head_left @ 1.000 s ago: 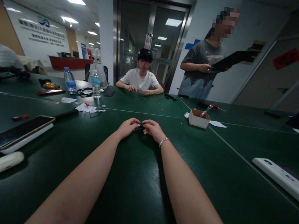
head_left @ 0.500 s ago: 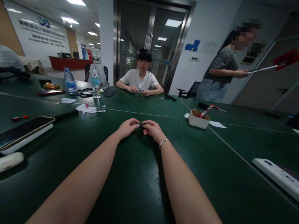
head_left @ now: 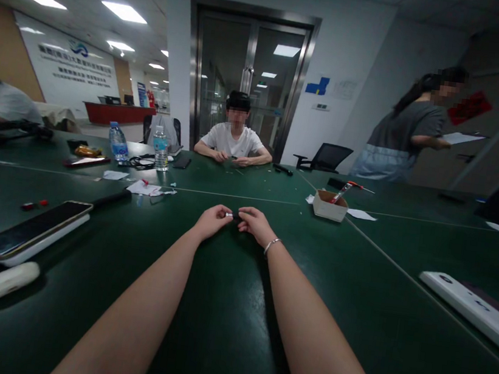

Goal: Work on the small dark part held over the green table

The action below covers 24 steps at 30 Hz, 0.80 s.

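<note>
Both my arms reach out over the dark green table (head_left: 221, 330). Between my hands is a small black and silver piece (head_left: 235, 215), too small to name. My left hand (head_left: 212, 221) pinches its silver end. At its dark end, the fingertips of my right hand (head_left: 254, 223) are closed on it. A silver bracelet (head_left: 272, 246) circles my right wrist. My fingers partly cover the piece.
On the left lie a phone (head_left: 33, 226) on a white object and a white rounded case (head_left: 9, 281). Water bottles (head_left: 161, 149) stand farther back. A small box (head_left: 329, 207) holds a red-and-white tool. Across the table a person (head_left: 234, 142) sits; another person (head_left: 404, 128) stands at right.
The view has tilted up slightly, so the scene sits lower. My hands keep hold of the small piece, with more of its silver end showing. The standing person has moved right.
</note>
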Available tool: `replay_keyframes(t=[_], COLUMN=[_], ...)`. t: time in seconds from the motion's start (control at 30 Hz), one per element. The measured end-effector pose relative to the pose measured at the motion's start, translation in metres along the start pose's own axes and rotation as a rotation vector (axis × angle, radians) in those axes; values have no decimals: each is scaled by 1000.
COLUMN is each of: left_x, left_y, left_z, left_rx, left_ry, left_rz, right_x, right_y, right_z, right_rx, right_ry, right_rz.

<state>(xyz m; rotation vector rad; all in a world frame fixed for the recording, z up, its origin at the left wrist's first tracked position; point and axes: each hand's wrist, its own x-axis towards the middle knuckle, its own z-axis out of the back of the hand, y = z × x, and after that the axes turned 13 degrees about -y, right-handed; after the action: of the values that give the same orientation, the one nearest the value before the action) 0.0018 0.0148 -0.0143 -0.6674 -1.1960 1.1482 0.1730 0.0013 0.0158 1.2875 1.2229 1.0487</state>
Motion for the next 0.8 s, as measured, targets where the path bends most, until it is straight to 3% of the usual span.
replay_keyframes(t=[0.4, 0.8], left_x=[-1, -4], left_y=[-4, -12], left_z=[1, 5], left_rx=[47, 103], left_ry=[32, 62], left_rz=[58, 30], right_x=[1, -1], right_y=[-3, -2], right_z=[1, 4], right_rx=[16, 44], right_ry=[20, 54], right_rz=[7, 12])
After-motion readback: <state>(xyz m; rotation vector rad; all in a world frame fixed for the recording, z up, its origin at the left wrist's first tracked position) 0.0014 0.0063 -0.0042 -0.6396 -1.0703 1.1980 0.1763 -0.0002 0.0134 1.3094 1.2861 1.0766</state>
